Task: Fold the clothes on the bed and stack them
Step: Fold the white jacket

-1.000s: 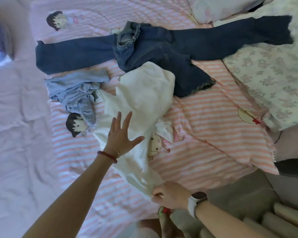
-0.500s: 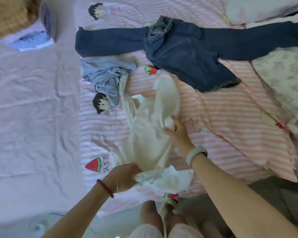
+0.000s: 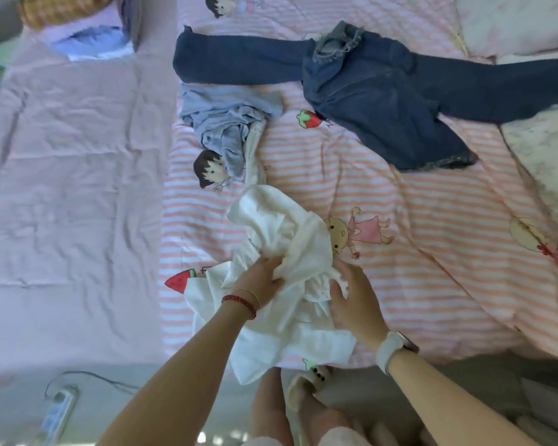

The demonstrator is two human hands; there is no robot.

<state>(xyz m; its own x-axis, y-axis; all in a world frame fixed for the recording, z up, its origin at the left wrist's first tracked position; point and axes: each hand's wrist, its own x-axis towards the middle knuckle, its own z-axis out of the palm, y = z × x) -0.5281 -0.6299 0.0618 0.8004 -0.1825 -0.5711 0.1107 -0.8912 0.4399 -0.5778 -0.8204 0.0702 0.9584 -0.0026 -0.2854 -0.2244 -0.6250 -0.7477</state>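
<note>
A crumpled white garment [image 3: 281,233] lies bunched near the bed's front edge on the pink striped blanket [image 3: 400,252]. My left hand [image 3: 260,278], with a red bead bracelet, grips a fold of it. My right hand [image 3: 355,297], with a white watch at the wrist, rests on the garment's right side, fingers curled into the cloth. Farther back lie dark blue jeans [image 3: 368,85] spread wide and a crumpled light blue garment [image 3: 226,123].
A pale pink sheet [image 3: 71,188] covers the bed's left part. A woven basket [image 3: 62,11] with folded cloth sits at the far left. A floral quilt [image 3: 545,149] lies at right. A power strip [image 3: 57,410] and my slippered feet [image 3: 306,384] are on the floor.
The white garment has been pulled toward the bed's front edge and bunched up. My left hand moved up into its middle; my right hand came back toward me onto its right side.
</note>
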